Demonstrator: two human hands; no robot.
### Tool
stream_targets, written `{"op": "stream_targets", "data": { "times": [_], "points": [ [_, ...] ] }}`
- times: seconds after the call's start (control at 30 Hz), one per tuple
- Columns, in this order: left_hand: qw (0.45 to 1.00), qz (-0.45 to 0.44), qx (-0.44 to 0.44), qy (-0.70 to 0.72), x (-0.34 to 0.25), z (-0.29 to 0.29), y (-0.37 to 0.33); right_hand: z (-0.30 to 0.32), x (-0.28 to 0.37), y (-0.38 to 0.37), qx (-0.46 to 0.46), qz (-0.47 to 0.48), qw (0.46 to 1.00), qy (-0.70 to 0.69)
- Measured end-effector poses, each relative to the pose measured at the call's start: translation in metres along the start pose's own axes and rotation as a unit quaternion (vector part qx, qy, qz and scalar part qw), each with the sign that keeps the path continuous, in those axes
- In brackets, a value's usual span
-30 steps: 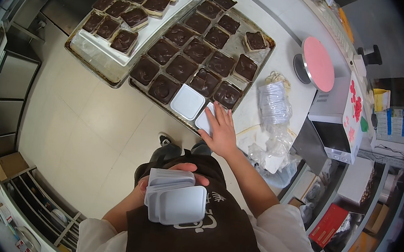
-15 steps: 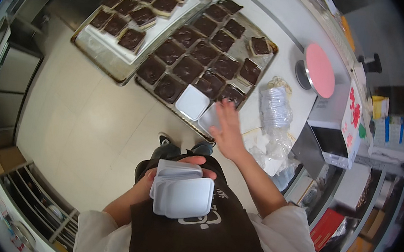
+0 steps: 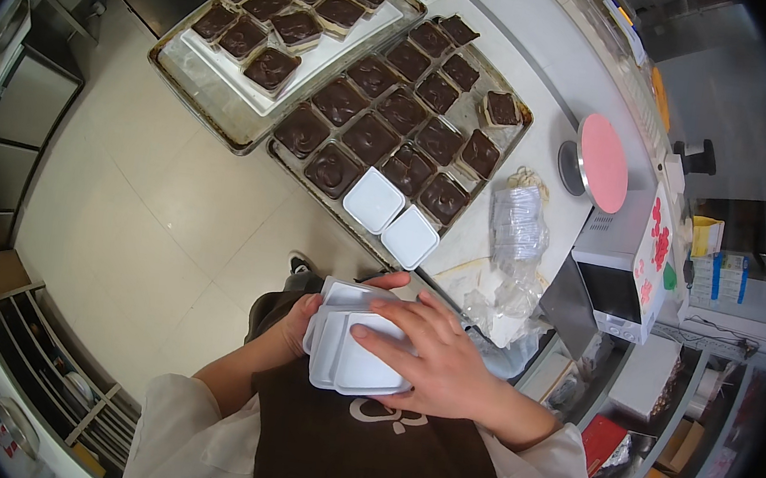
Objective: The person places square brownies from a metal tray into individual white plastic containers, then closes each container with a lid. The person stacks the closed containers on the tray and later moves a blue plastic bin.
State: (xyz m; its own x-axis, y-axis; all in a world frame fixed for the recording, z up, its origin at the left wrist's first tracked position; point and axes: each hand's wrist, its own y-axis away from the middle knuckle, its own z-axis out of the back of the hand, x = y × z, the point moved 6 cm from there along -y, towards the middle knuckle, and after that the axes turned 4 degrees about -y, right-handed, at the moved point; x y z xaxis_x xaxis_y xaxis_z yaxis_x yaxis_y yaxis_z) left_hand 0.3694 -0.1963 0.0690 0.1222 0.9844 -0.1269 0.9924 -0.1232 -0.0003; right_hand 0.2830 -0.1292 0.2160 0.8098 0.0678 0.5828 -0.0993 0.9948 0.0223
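Note:
My left hand (image 3: pixel 296 324) is closed round a loose stack of white square plastic lids (image 3: pixel 332 351) in front of my apron. My right hand (image 3: pixel 449 365) has come to the same stack. Its fingers lie over the top lid, and its thumb is at the lower edge. On the nearer metal tray (image 3: pixel 322 197) stand several square tubs topped with dark chocolate, such as a chocolate tub (image 3: pixel 370 137). Two tubs at the near corner carry white lids: one lid (image 3: pixel 374 200) and beside it a second lid (image 3: pixel 410 238).
A second metal tray (image 3: pixel 230 127) at the far left bears a white board with more chocolate-topped squares. Right of the trays are a clear plastic sleeve of stacked lids (image 3: pixel 519 221), a pink turntable (image 3: pixel 603 163) and a white microwave (image 3: pixel 621 266). Shelves (image 3: pixel 666 404) stand lower right.
My right hand has left the tray corner and come back to the lid stack in my left hand. The second lid on the tray now shows fully.

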Motion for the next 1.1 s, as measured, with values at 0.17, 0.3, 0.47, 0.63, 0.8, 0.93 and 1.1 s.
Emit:
{"op": "stream_targets", "data": {
  "times": [0.17, 0.3, 0.47, 0.63, 0.8, 0.93, 1.1],
  "points": [
    [1.0, -0.001, -0.004, -0.004, -0.006, -0.009, -0.008, 0.001, -0.008, 0.008, -0.046, -0.041, 0.996, -0.068],
    [0.995, 0.001, -0.032, -0.096, -0.009, -0.008, -0.016, 0.019, -0.025, 0.028, -0.133, -0.012, 0.978, -0.162],
    [0.998, -0.023, 0.054, -0.01, -0.01, -0.003, -0.039, 0.014, -0.16, 0.041, -0.211, -0.202, 0.954, -0.062],
    [0.997, -0.069, 0.01, 0.025, -0.006, 0.001, -0.053, -0.041, -0.277, 0.03, -0.174, -0.222, 0.959, -0.009],
    [0.995, -0.097, -0.003, 0.013, -0.004, 0.003, -0.068, -0.07, -0.308, 0.027, -0.146, -0.231, 0.962, -0.021],
    [0.994, -0.105, -0.02, 0.011, 0.004, 0.006, -0.073, -0.079, -0.317, 0.025, -0.131, -0.232, 0.964, -0.017],
    [0.993, -0.119, -0.017, 0.003, 0.005, 0.002, -0.081, -0.083, -0.318, 0.023, -0.117, -0.237, 0.964, -0.005]
  ]
}}
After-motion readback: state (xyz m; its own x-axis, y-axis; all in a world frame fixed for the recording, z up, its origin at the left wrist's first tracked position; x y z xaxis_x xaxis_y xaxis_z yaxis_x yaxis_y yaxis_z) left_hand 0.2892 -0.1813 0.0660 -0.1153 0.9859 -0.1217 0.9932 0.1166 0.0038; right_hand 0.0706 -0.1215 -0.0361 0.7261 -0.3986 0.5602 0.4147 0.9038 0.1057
